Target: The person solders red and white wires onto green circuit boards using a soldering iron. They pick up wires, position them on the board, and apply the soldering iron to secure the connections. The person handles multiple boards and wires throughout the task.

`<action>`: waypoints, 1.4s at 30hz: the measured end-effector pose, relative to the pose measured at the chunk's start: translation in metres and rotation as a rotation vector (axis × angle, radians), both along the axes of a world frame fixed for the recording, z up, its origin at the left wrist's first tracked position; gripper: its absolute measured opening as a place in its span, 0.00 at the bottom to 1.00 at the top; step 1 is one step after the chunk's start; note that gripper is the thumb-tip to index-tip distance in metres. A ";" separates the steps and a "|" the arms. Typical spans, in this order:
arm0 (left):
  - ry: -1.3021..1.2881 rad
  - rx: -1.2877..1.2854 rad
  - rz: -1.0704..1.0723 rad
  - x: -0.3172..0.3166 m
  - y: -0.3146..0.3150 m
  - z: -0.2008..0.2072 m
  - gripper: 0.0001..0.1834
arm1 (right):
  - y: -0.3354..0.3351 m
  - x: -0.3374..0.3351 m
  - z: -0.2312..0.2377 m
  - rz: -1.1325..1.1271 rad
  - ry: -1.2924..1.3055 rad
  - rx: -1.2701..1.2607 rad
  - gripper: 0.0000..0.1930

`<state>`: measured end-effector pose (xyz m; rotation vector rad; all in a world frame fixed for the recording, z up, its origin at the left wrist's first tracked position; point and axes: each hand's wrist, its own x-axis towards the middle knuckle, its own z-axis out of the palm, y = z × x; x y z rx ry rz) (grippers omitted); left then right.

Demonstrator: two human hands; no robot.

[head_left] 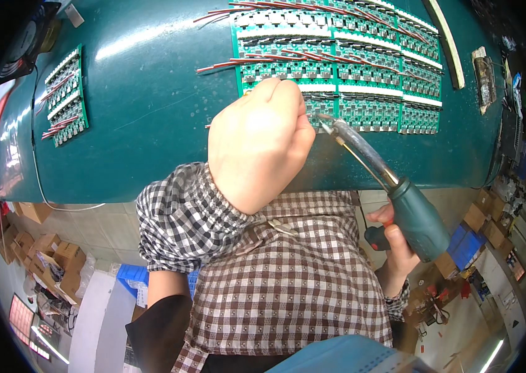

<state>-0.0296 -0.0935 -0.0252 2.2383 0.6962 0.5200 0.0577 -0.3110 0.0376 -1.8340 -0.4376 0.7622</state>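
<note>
My left hand (pixel 262 142) is closed, knuckles up, over the near left part of a large block of green circuit boards (pixel 369 113). Its fingertips are hidden, so what they pinch cannot be made out. A wire end shows just left of the wrist. Low on the right, my right hand (pixel 401 252) grips a soldering gun (pixel 417 214) by its dark green handle. The gun's metal barrel slants up and left, and its tip is at the nearest row of boards, close beside my left fingers. Red and black wires (pixel 288 56) lie across the farther rows.
A smaller board panel (pixel 66 99) with red wires lies at the left of the green table (pixel 145 124). A pale strip (pixel 446 43) and a worn block (pixel 484 81) are at the right. A cable (pixel 34 155) runs down the table's left side. Cardboard boxes (pixel 58 261) stand below.
</note>
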 end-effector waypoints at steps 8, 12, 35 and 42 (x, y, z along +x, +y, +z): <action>0.006 0.006 -0.007 0.000 0.001 -0.001 0.08 | -0.011 0.005 -0.002 0.022 0.105 0.107 0.15; 0.024 0.010 0.001 0.001 -0.001 0.001 0.08 | -0.011 0.006 -0.001 -0.009 0.114 0.124 0.15; 0.029 0.045 0.036 -0.001 -0.005 0.000 0.08 | -0.017 0.007 -0.004 0.059 0.115 0.071 0.16; 0.019 0.056 0.044 0.001 -0.006 -0.002 0.09 | -0.010 0.003 -0.002 -0.006 0.088 0.063 0.18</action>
